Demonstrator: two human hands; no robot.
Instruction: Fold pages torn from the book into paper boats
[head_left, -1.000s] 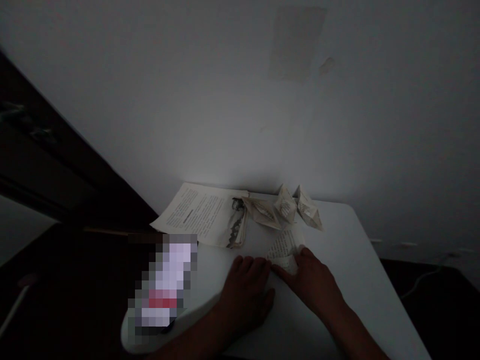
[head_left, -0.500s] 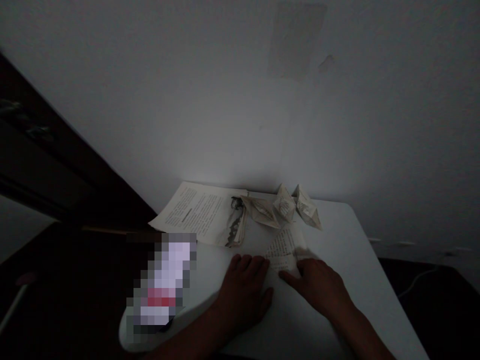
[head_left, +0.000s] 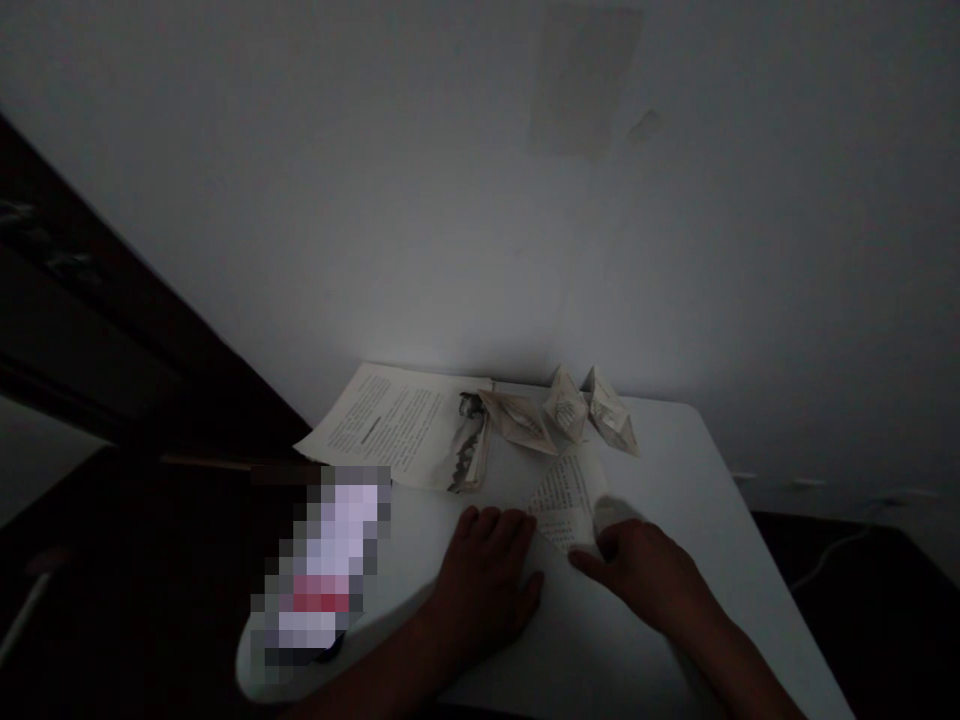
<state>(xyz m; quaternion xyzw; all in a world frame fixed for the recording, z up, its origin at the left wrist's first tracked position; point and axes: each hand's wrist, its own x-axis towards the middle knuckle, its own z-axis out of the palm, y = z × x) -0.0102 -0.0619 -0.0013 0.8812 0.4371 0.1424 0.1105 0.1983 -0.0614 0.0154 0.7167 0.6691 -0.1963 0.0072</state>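
Observation:
A folded sheet of printed paper lies on the white table between my hands, coming to a point at its far end. My left hand rests palm down with its fingers stretched out, the fingertips at the paper's left corner. On the other side, my right hand is curled, with thumb and forefinger closed on the paper's lower right edge. Part of that edge is hidden behind the fingers. Just beyond the sheet stand three folded paper boats: a left one, a middle one and a right one.
A stack of printed pages with a dark picture lies at the back left of the table. Near the left edge is a blurred-out, bright phone-like object. A pale wall rises directly behind the table. The light is dim.
My right hand has shifted slightly toward me, its thumb now at the paper's lower edge, and more of the sheet's near part shows. My left hand stays almost still. The view has moved slightly.

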